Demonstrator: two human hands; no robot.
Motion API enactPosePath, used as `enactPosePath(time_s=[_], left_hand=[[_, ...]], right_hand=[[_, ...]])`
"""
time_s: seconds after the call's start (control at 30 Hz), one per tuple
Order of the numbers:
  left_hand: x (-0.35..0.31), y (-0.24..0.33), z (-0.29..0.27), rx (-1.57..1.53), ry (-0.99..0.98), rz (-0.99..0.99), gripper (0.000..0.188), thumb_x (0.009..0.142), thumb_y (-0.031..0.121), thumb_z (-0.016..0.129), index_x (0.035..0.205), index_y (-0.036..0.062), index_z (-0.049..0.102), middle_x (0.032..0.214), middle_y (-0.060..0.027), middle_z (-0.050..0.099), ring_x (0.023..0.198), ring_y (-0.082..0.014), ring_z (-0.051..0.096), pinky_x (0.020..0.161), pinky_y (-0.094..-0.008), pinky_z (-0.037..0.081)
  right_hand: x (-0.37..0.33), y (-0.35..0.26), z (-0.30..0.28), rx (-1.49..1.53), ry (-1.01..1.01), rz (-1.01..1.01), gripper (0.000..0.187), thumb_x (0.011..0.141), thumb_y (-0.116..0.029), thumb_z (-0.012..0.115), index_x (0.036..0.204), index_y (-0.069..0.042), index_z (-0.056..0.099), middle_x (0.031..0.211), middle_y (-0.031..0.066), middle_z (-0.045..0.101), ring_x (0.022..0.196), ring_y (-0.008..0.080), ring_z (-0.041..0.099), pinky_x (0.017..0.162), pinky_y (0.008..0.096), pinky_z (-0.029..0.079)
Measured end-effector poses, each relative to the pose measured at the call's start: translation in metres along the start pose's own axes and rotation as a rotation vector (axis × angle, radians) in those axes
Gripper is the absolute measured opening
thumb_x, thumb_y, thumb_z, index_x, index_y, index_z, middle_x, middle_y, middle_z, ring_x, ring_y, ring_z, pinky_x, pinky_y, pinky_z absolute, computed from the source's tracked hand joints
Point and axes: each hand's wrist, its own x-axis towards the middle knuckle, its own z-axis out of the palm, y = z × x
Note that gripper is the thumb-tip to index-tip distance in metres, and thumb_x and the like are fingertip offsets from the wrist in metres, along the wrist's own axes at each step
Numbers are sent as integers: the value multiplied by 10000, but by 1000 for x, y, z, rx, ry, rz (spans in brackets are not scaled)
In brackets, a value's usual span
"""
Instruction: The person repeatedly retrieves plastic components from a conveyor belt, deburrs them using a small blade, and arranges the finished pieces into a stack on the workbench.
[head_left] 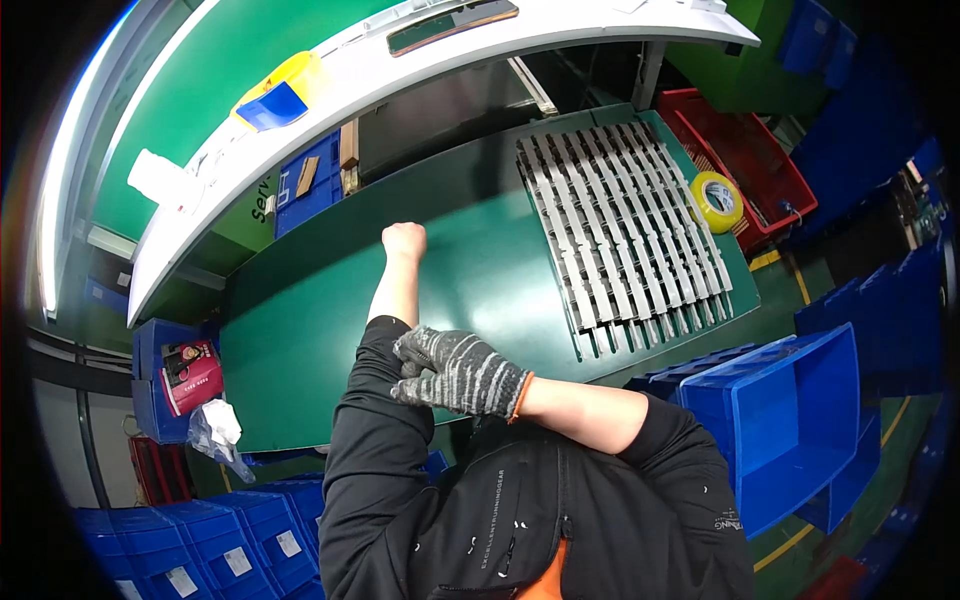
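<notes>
My left hand is bare and closed in a fist above the green table, with nothing seen in it. Across my body reaches my right hand, in a grey and black striped knit glove with an orange cuff. Its fingers are closed on the black sleeve of my left forearm, pushed up below the bare wrist. To the right on the table lie several long, pale, notched strips, side by side in rows. A yellow tape roll stands beyond their right edge.
A white shelf curves along the back, bearing a phone and a yellow-and-blue item. Right of the table are a red crate and blue bins. More blue bins and a red box stand left.
</notes>
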Motion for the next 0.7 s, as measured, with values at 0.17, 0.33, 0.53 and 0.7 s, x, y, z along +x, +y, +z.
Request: enactPosePath(time_s=[0.17, 0.33, 0.53, 0.7], left_hand=[[0, 16, 11, 79, -35, 34, 162, 767, 137, 527, 823, 134, 680, 850, -33, 664, 818, -209, 641, 569, -400, 503], [-5, 16, 15, 171, 14, 84, 159, 766, 146, 531, 823, 134, 679, 853, -36, 662, 816, -218, 636, 546, -421, 494], [-14, 19, -14, -183, -73, 51, 204, 766, 159, 503, 847, 82, 673, 857, -97, 656, 823, -241, 635, 656, -376, 509], [-40, 41, -50, -755, 159, 124, 262, 785, 287, 508, 835, 79, 659, 862, -135, 632, 840, -282, 604, 741, -378, 481]], right_hand=[[1, 17, 17, -245, 153, -210, 417, 707, -201, 682, 1040, -7, 522, 802, 132, 593, 737, 207, 580, 704, 295, 461], [-13, 8, 18, 450, -260, 50, 217, 786, -78, 611, 978, -57, 511, 910, 5, 539, 841, 56, 481, 703, 216, 427], [-14, 13, 8, 511, -370, 12, 252, 794, -138, 613, 1019, -57, 533, 895, 33, 594, 796, 83, 549, 694, 221, 445], [-5, 46, -123, 616, 433, 223, 80, 739, -99, 588, 817, -89, 574, 639, -5, 580, 379, 51, 405, 324, 191, 311]])
